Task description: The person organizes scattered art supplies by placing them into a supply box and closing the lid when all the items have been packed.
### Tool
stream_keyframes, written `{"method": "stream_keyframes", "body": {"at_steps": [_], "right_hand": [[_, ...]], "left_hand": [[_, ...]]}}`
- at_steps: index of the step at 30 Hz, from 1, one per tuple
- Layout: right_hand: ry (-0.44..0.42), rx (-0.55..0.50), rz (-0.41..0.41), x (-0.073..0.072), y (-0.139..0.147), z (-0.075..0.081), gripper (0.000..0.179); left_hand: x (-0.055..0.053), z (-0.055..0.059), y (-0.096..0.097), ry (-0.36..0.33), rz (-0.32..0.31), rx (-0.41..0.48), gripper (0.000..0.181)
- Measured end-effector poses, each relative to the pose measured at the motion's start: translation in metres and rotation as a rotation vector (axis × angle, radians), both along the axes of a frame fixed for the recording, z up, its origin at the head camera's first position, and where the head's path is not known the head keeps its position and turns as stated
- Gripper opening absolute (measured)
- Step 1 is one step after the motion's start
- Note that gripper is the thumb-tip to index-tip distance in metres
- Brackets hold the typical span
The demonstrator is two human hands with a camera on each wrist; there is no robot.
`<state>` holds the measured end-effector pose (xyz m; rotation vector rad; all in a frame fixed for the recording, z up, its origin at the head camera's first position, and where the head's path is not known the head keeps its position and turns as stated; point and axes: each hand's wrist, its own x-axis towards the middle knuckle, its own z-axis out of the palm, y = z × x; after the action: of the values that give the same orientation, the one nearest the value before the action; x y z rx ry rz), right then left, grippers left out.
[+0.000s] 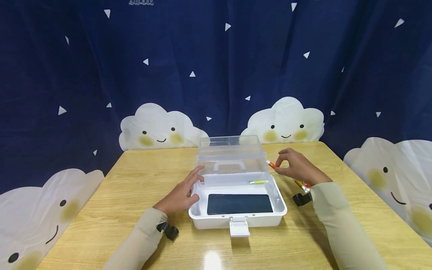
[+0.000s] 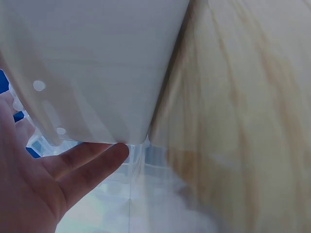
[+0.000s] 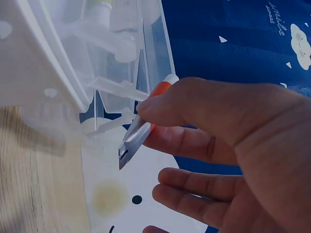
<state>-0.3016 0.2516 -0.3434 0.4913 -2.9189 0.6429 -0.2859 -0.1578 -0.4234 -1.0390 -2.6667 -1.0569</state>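
Note:
An open white storage box with a raised clear lid stands on the table. My left hand is at its left side; in the left wrist view, two fairly straight fingers touch the box's end near a corner. Right of the lid, my right hand pinches an orange cutter knife between thumb and index finger. Its metal tip points downward in the right wrist view, and the other fingers are loosely bent. A yellow cutter knife lies inside the box, behind a dark rectangular panel.
Partly hidden under my right hand, a yellow-orange item and a red item lie on the wooden table. The box's front latch hangs down. A dark blue curtain with clouds rises behind.

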Motion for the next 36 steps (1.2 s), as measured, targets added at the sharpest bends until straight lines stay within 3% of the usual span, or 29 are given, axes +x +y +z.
{"method": "stream_keyframes", "body": {"at_steps": [26,36], "right_hand": [[0.101,0.013,0.107,0.01,-0.022,0.007,0.006],[0.139,0.031,0.138,0.01,-0.03,0.003,0.005]], "left_hand": [[-0.002,0.0,0.0,0.002,-0.006,0.002,0.043],[-0.002,-0.002,0.0,0.007,-0.014,0.037,0.043]]}}
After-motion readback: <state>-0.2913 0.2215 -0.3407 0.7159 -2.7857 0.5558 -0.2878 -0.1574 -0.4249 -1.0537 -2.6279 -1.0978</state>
